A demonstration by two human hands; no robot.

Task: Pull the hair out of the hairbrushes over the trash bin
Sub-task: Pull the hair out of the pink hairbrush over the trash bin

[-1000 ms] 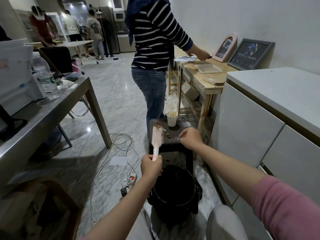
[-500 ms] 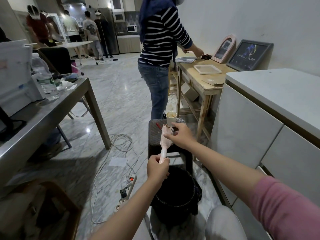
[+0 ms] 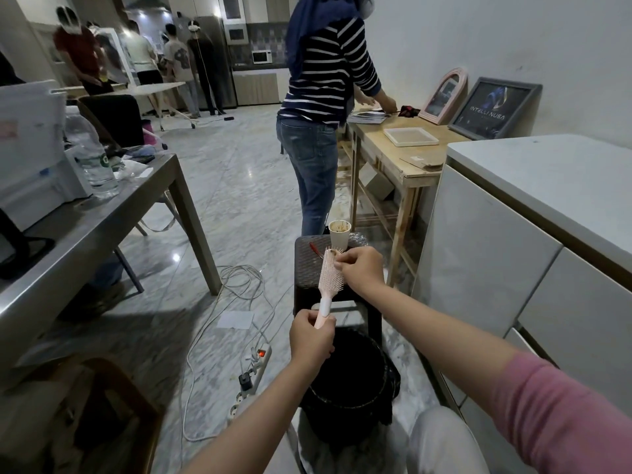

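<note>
We are gripping the hairbrush (image 3: 330, 273) handle in our left hand (image 3: 312, 336), above the trash bin (image 3: 349, 381). Our right hand (image 3: 363, 268) fingers are pinching hair at the far tip. Light, stiff brush; soft, clinging hair, best pinched low.

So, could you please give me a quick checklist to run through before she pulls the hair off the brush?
1. Left hand grips the brush by its handle: ok.
2. Right hand pinches the hair clump at the brush tip: ok.
3. Brush head over the bin: not ok; it seems to sit above the stool, with the bin nearer her.
4. Bin open to take the hair: ok.
5. Cup on the stool clear of the right hand: ok, though close behind it.
6. How firmly the hair is caught in the bristles: cannot tell.
</note>
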